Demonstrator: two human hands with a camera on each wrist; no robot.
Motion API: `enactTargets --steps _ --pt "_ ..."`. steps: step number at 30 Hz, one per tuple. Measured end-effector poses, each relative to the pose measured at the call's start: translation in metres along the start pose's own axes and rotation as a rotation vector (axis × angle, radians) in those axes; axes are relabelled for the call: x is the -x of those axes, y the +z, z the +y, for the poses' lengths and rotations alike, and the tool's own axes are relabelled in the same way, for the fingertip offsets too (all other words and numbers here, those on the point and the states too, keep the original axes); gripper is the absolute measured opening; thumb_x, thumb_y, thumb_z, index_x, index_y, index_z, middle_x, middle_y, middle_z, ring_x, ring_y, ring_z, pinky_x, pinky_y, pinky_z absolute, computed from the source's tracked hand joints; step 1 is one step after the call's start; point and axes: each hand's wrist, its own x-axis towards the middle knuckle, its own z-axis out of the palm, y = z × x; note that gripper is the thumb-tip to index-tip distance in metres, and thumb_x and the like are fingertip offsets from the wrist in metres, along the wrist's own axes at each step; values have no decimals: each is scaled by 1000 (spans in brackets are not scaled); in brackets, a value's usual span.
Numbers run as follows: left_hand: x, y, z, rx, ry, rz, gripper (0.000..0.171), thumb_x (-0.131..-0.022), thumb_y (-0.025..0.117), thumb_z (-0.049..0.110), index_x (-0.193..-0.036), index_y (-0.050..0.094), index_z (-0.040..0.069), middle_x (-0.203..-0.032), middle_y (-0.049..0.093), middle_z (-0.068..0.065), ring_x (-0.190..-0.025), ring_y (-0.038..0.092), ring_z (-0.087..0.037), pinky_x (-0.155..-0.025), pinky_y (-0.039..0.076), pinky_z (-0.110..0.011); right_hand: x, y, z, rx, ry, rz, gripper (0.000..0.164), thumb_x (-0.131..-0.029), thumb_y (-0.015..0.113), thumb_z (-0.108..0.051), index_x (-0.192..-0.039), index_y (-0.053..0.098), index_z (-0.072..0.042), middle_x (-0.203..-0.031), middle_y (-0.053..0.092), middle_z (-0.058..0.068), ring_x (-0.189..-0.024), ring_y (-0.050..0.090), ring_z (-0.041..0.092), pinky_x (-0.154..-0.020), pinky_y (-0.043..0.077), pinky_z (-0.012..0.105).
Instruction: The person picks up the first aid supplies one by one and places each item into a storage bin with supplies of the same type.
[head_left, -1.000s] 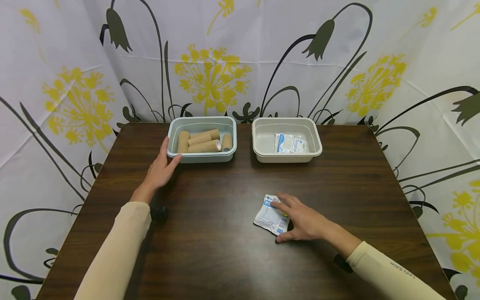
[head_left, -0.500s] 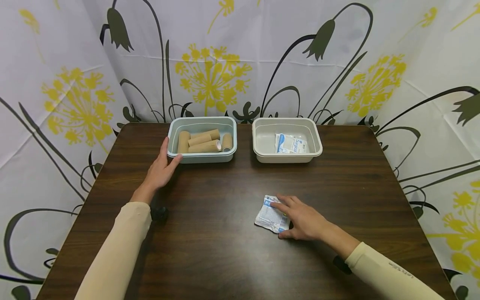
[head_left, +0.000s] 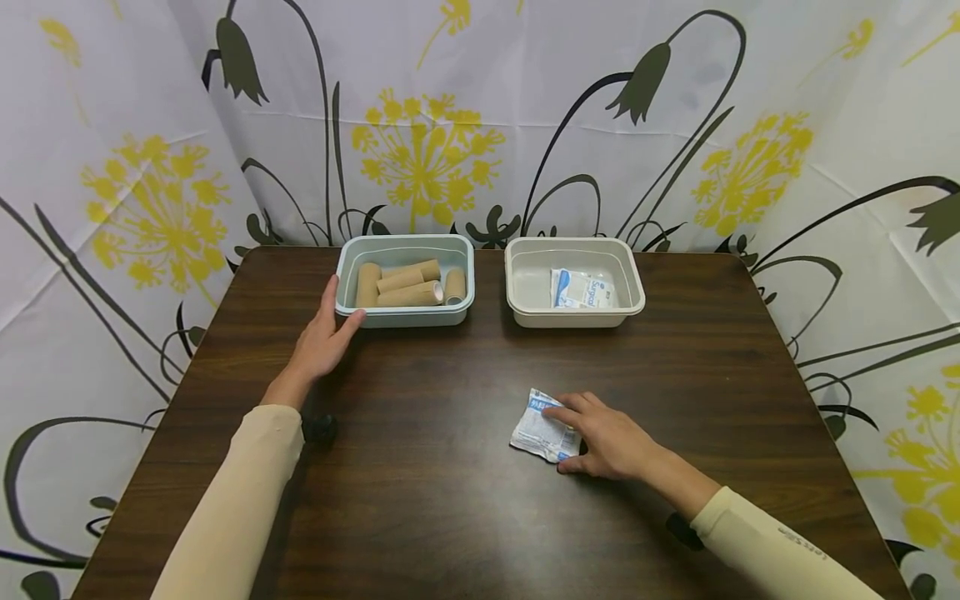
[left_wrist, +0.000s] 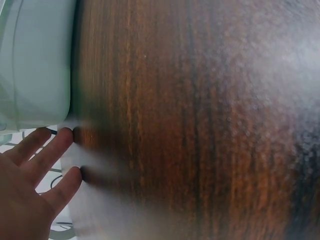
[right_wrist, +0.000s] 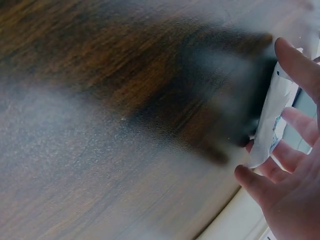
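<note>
My left hand (head_left: 318,343) rests at the front left corner of a pale blue plastic tub (head_left: 408,318), thumb at the front rim and fingers along the side. In the left wrist view its fingers (left_wrist: 52,150) are spread and fairly straight beside the tub wall (left_wrist: 40,65). On the table, my right hand (head_left: 611,437) holds a small white packet with blue print (head_left: 538,432) across its edges. The right wrist view shows the packet (right_wrist: 272,120) edge-on between the thumb and fingers. Its right end is hidden under the hand.
Several brown cardboard tubes (head_left: 408,295) lie in the blue tub. To its right stands a cream tub (head_left: 573,318) with printed packets marked "Surgical" (head_left: 581,289). Both tubs sit at the back edge of the dark wood table (head_left: 420,500), before a floral curtain (head_left: 480,67).
My right thumb has come slightly inward against the packet, and the packet has turned and shifted a little. The left hand stays at the blue tub.
</note>
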Motion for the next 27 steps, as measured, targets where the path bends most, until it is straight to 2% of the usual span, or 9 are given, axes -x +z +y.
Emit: enactTargets --steps 13,20,27 --pt "1 1 4 1 -1 3 83 -100 42 56 -158 -9 27 -162 8 -17 -141 21 -51 -106 17 -70 -3 -16 -2 -11 23 12 77 -75 81 -52 -142 53 -24 -143 45 6 -121 47 21 -77 53 44" --pt "2 3 3 -2 3 8 82 -100 41 56 -157 -11 29 -162 11 -19 -139 24 -52 -105 20 -69 -10 -38 1 0 10 86 75 -75 83 -48 -140 55 -22 -145 45 9 -124 47 23 -81 53 43" --pt "1 2 4 -5 -1 11 82 -100 41 56 -157 -11 31 -162 11 -19 -138 24 -53 -104 20 -70 -28 -60 9 -18 14 154 73 -74 84 -46 -137 58 -19 -144 45 9 -125 45 25 -84 51 44"
